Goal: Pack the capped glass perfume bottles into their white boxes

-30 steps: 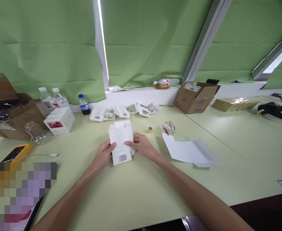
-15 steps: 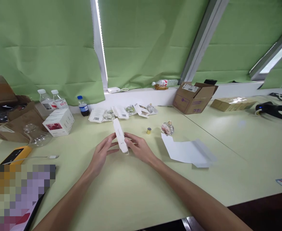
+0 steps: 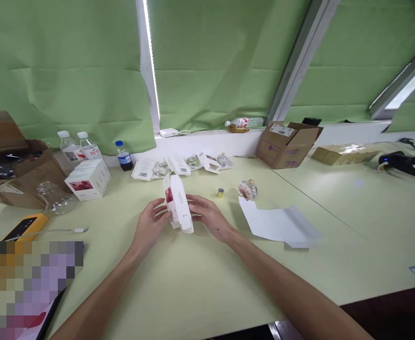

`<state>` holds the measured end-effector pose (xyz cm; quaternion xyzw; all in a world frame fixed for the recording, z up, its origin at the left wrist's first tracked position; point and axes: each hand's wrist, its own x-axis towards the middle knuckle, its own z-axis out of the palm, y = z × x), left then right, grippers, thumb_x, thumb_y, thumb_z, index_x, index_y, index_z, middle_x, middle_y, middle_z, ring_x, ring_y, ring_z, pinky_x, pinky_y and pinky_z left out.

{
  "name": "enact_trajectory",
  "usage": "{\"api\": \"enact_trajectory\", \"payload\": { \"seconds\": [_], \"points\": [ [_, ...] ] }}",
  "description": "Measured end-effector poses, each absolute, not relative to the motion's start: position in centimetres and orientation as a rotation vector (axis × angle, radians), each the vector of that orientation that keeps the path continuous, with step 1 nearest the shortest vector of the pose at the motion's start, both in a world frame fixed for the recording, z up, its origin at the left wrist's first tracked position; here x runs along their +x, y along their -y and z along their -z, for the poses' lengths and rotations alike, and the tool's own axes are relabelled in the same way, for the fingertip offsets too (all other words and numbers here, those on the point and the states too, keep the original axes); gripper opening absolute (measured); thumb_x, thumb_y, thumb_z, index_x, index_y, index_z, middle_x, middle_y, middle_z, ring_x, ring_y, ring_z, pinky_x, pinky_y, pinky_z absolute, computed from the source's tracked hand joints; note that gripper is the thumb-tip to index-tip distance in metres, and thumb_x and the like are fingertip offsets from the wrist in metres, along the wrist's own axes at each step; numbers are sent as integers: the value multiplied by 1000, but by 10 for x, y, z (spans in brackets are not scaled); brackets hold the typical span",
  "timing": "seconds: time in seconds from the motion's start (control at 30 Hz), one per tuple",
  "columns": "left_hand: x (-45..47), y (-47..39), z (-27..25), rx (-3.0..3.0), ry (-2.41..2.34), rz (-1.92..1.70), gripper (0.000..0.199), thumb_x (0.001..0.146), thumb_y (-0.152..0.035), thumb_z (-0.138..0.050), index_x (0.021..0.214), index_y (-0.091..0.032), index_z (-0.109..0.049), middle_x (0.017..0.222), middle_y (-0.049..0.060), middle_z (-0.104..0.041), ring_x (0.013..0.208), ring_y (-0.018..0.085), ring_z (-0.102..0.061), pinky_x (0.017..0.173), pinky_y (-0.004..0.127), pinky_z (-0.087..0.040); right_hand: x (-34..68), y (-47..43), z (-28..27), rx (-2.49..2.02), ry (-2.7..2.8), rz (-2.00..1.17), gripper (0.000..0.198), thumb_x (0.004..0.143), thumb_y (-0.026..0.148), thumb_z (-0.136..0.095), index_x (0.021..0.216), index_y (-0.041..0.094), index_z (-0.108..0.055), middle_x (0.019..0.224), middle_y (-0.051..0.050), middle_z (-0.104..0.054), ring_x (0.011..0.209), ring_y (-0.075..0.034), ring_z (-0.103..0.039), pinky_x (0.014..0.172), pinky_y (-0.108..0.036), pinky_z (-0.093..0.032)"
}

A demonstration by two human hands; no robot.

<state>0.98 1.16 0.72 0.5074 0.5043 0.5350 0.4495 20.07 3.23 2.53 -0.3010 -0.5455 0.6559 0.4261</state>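
Observation:
A small white carton (image 3: 182, 203) with a pink picture on its side stands between my two hands, with small flaps at its near end. My left hand (image 3: 151, 224) grips its left side, thumb and fingers bent against it. My right hand (image 3: 209, 217) holds the right side, its fingertips partly hidden behind the carton. To the right lies a short gold cap (image 3: 220, 192). Beyond it sits a round glass bottle (image 3: 247, 189) with a gold neck. An unfolded white sheet of card (image 3: 278, 224) lies in front of that bottle.
Several flat white cartons with round glass bottles (image 3: 193, 162) line the wall. A white box (image 3: 88, 180), a blue-capped bottle (image 3: 124, 156) and a clear jar (image 3: 55, 199) are at left. A brown cardboard box (image 3: 287, 145) stands at the back right.
The carton has turned and opened out from a narrow shape into a wider box, so its pink-printed side now shows. Both hands have shifted slightly around it.

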Motion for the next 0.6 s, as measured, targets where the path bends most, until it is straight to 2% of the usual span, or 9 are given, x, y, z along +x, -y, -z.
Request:
{"api": "enact_trajectory", "payload": {
  "seconds": [0.17, 0.3, 0.43, 0.6],
  "points": [
    [12, -10, -13, 1153, -1183, -1296, 59, 72, -29, -71, 125, -19, -48, 128, 13, -57, 115, 25, -56, 98, 41, -44, 196, -29, -21, -849, 1417, -1602, 42, 80, 47, -61, 112, 21, -62, 106, -6, -67, 96, -23, -62, 79, -35, -50],
    [12, -7, -17, 1181, -1138, -1260, 56, 74, -33, -70, 125, -19, -51, 127, 12, -59, 110, 27, -59, 95, 44, -46, 196, -30, -16, -898, 1426, -1562, 50, 71, 42, -72, 115, 23, -59, 109, -5, -66, 96, -24, -62, 73, -33, -51],
    [11, -5, -19, 1136, -1100, -1228, 53, 80, -40, -62, 127, -19, -51, 119, 11, -64, 106, 27, -61, 93, 45, -48, 197, -32, -16, -828, 1397, -1584, 46, 73, 40, -70, 115, 23, -59, 109, -5, -66, 97, -24, -62, 76, -34, -51],
    [9, -4, -21, 1107, -1094, -1202, 56, 79, -42, -63, 129, -20, -50, 114, 11, -66, 99, 26, -65, 90, 45, -50, 198, -34, -17, -843, 1371, -1569, 44, 76, 43, -67, 114, 22, -61, 110, -6, -67, 100, -25, -62, 84, -37, -50]
  ]
}}
